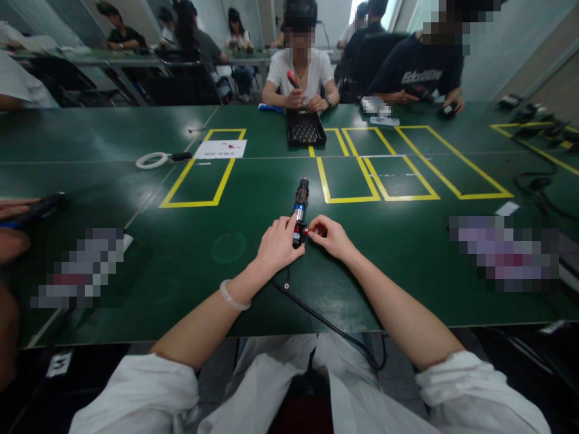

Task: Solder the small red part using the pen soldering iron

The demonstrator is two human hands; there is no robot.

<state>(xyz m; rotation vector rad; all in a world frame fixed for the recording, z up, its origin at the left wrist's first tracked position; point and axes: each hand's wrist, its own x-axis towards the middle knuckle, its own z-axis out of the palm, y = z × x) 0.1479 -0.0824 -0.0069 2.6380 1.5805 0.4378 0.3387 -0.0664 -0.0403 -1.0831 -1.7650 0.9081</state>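
Observation:
On the green table lies a partly open power tool (301, 202), dark at its far tip, with a silver and blue cylinder showing in its body. My left hand (277, 244) is closed around its near end and keeps it on the table. From the other side, my right hand (332, 236) pinches a small red part (306, 231) against the tool. Something dark reddish shows behind those fingers, too small to name. A black cable (325, 322) runs from near my left hand over the table edge. Beside it is a small ring terminal (286, 286).
Yellow tape outlines (353, 199) mark the table (253, 187). Beyond them, a person holds a red-handled tool over a black tray (306, 144) of small parts. A printed sheet (221, 149) and a white cable coil (152, 160) lie left. Blurred-out items lie at both sides.

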